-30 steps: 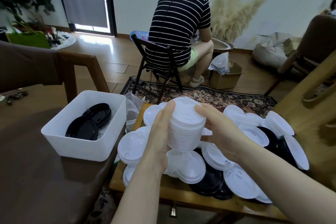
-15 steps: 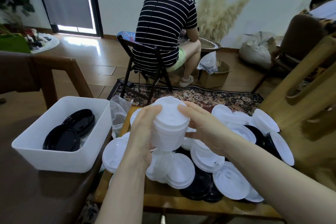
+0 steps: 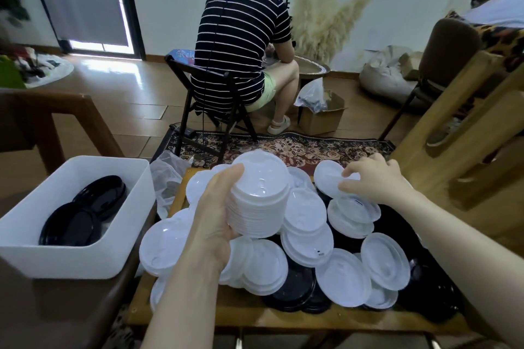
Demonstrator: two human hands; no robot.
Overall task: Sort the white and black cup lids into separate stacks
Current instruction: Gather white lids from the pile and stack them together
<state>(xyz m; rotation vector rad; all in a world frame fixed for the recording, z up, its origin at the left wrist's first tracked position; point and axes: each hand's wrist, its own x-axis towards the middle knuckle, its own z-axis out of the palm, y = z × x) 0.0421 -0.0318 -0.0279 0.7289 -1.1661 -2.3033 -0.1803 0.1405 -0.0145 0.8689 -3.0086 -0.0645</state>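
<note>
Item one: we are holding a tall nested stack of round white plastic cup lids in our left hand, thumb up along its near side and fingers curled round the far side, the stack raised above the pile.

Item two: our right hand is reaching over the far right of the pile, its fingers bent and touching the edge of a single white lid; we cannot tell whether they are pinching it.

Item three: loose white lids are lying overlapped across the low wooden desk, with glossy black round lids showing beneath and between them.

Item four: a white rectangular plastic tub is sitting to the left of the desk, holding black lids only.

Item five: beyond the desk, a patterned rug is lying on the wooden floor, and a person in a black-and-white striped shirt is sitting on a dark folding chair, back to us.

Item six: an open cardboard box is standing beside that chair.
</note>
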